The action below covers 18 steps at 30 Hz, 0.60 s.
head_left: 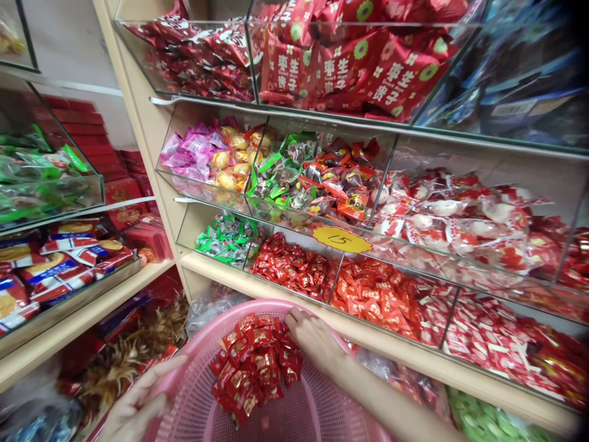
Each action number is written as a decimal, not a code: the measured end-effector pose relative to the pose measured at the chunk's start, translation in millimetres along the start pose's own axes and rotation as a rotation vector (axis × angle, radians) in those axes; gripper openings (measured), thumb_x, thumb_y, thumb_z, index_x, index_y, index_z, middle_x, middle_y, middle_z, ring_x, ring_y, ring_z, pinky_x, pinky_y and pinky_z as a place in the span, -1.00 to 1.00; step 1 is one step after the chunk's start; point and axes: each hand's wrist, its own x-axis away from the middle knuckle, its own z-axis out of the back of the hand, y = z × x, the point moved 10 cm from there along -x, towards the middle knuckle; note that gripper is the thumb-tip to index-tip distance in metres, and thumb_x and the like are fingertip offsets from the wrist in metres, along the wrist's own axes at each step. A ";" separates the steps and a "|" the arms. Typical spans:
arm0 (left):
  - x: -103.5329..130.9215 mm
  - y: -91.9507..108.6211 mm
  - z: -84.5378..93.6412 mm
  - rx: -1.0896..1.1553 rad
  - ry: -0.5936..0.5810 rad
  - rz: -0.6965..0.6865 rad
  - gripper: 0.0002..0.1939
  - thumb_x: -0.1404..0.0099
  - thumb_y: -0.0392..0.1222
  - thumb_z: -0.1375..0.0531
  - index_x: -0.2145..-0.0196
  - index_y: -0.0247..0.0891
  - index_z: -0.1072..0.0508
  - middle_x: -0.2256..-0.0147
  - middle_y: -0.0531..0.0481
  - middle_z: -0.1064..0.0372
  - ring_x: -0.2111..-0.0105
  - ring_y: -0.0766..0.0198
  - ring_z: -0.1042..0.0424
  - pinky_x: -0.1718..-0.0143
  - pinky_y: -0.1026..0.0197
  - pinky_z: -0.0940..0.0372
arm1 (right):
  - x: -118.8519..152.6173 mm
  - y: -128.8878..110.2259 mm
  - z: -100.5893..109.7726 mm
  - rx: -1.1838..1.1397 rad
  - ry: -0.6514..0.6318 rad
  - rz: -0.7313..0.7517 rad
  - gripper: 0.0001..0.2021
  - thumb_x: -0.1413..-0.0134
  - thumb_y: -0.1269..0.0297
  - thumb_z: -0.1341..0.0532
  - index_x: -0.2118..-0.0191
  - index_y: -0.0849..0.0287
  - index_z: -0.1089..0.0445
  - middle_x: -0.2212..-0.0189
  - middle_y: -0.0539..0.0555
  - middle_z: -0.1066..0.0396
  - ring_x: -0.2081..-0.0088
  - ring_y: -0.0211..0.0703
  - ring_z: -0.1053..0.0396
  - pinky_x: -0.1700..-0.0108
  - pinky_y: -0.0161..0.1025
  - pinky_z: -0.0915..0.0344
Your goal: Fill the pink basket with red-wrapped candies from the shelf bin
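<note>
A pink plastic basket (193, 362) with a mesh wall is right in front of me, below the shelves. Inside it, against the far side, lies a heap of small red-wrapped candies (255, 362). My left hand (138, 399) is at the basket's left rim, thumb and fingers closed about it. My right hand (317, 341) reaches in over the right side, its fingers curled at the upper right edge of the heap, close to the far rim. What those fingertips hold, if anything, is hidden.
Behind the basket, a wooden shelf (478, 368) carries glass bins of red candies (294, 264), orange-red candies (375, 294) and other sweets. A yellow price tag (343, 239) reads 15. Left stand packaged snacks (69, 252); a feather duster (138, 344) lies below.
</note>
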 end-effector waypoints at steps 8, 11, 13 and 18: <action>2.9 2.5 2.8 -0.035 0.044 -0.040 -0.49 -0.02 0.10 -0.26 0.06 -0.07 -0.43 -0.05 0.01 -0.31 0.11 0.01 -0.37 0.17 0.15 -0.33 | 31.5 -18.7 -2.0 -0.240 -0.100 0.061 -0.89 -0.13 0.32 -0.15 0.21 0.17 -0.34 0.19 0.08 -0.37 0.29 -0.12 -0.41 0.39 -0.27 -0.24; -0.4 -0.2 2.8 -0.062 -0.008 -0.022 -0.47 0.00 0.10 -0.28 0.06 -0.06 -0.43 -0.08 0.05 -0.27 0.01 0.02 -0.30 0.12 0.21 -0.29 | 34.0 -21.0 -16.0 -0.234 -0.173 0.045 -0.83 -0.09 0.33 -0.19 0.17 0.20 -0.35 0.18 0.12 -0.39 0.24 -0.06 -0.41 0.34 -0.24 -0.26; -1.0 -0.6 1.4 -0.063 -0.036 -0.009 -0.47 0.03 0.09 -0.30 0.07 -0.05 -0.44 -0.09 0.06 -0.26 -0.02 0.02 -0.27 0.12 0.23 -0.28 | 33.3 -19.4 -22.8 -0.267 -0.210 0.018 -0.83 -0.08 0.34 -0.19 0.17 0.21 -0.36 0.18 0.13 -0.40 0.23 -0.06 -0.41 0.30 -0.24 -0.26; 2.2 1.9 5.0 -0.030 0.047 -0.005 -0.41 0.16 0.17 -0.33 0.14 -0.08 -0.49 -0.07 0.03 -0.28 -0.01 0.02 -0.28 0.11 0.25 -0.26 | 32.1 -11.8 -33.2 -0.385 -0.244 -0.054 -0.85 -0.08 0.34 -0.18 0.21 0.22 -0.38 0.18 0.15 -0.43 0.15 -0.06 -0.39 0.20 -0.25 -0.26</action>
